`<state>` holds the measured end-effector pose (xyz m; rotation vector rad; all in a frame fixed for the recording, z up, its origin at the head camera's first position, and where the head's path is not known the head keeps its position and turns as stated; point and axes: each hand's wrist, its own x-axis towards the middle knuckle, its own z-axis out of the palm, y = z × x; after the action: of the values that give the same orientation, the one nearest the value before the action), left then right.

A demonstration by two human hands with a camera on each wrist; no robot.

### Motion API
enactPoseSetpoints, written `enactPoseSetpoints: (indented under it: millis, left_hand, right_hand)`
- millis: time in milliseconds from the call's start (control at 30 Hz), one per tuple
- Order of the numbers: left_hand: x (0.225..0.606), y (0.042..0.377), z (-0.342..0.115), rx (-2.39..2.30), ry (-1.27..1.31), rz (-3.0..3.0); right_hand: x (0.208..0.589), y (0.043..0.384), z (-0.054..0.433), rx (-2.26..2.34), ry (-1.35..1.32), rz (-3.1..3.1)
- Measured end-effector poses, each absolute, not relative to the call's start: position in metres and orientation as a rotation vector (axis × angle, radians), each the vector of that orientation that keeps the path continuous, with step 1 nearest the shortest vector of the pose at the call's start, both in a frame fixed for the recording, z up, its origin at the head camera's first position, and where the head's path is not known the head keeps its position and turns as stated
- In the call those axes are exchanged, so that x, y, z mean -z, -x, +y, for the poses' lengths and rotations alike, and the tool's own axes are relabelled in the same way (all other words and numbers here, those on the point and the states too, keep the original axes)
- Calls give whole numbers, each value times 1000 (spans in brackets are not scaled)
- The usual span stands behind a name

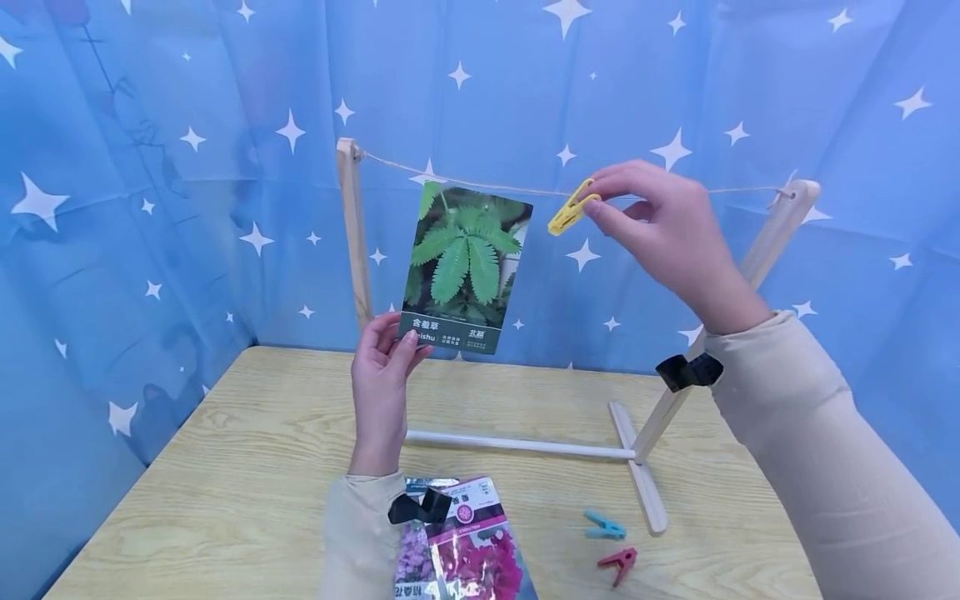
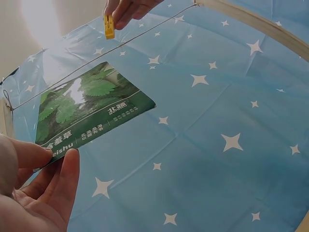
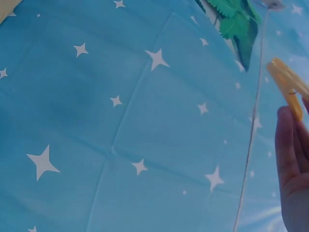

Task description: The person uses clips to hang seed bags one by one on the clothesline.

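A seed packet [image 1: 467, 267] with a green leaf picture is pinched at its lower left corner by my left hand [image 1: 381, 392]. The packet is held upright, slightly tilted, its top edge overlapping the string [image 1: 487, 185] in the head view. My right hand [image 1: 667, 229] pinches a yellow clothespin [image 1: 567, 215] by its handle ends, to the right of the packet. In the left wrist view the clothespin [image 2: 109, 27] appears beyond the string, and the packet [image 2: 91, 104] catches a glare. The right wrist view has the clothespin [image 3: 288, 87] at its right edge.
The string is tied between two wooden posts, the left [image 1: 355, 233] and the right [image 1: 780, 225], joined by a white bar [image 1: 517, 445]. More seed packets [image 1: 480, 542] lie on the wooden table [image 1: 225, 500]. A blue clothespin [image 1: 604, 525] and a red clothespin [image 1: 618, 565] lie nearby.
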<state>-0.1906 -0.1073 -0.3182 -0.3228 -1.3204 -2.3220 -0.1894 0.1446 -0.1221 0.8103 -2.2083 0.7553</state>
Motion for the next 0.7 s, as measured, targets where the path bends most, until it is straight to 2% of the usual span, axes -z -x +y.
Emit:
enactPoseSetpoints:
  millis: [700]
  left_hand:
    - [322,193,-105,2322,351,-1288]
  right_hand:
    - [68,207,117,-684,-831,-2315]
